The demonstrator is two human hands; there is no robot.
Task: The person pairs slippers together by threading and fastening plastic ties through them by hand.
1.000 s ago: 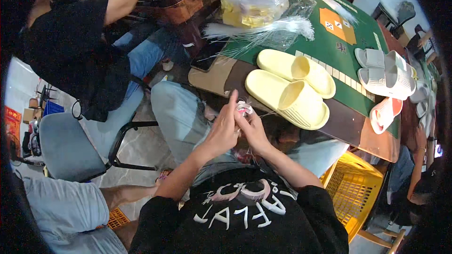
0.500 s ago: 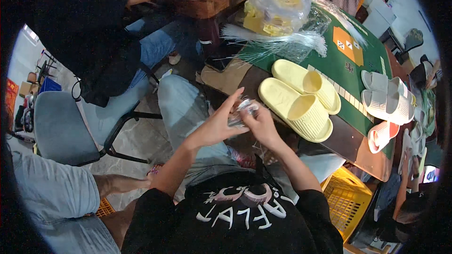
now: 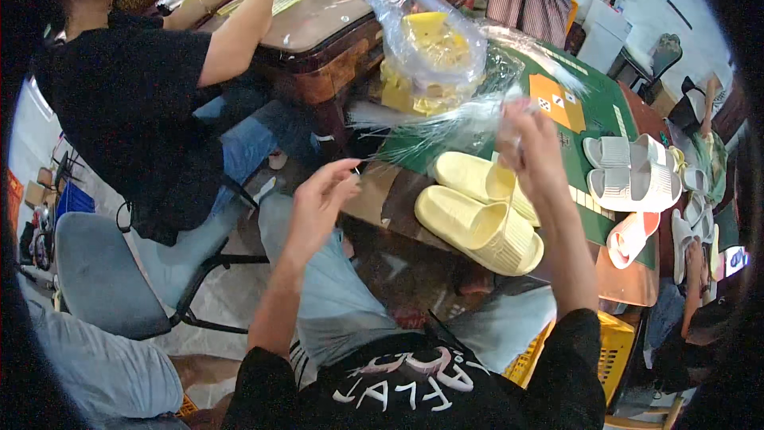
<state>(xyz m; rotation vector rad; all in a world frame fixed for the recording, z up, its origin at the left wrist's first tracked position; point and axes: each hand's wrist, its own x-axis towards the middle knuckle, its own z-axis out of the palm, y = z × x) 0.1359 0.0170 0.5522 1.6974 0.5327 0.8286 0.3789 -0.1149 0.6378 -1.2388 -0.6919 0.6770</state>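
Note:
My right hand is raised over the table and grips a clear plastic bag, whose film stretches to the left. My left hand is lower and further left, fingers loosely curled near the film's edge; whether it pinches the film is unclear. Below the bag, a pair of pale yellow slippers lies side by side on the brown table edge.
A tied clear bag of yellow items stands behind on a green mat. White slippers lie at right. A yellow crate sits below. A person in black works at another table; a grey chair is at left.
My hands were together in front of my chest on something small. They have now spread apart, the right hand rising to the right with the clear bag stretched out.

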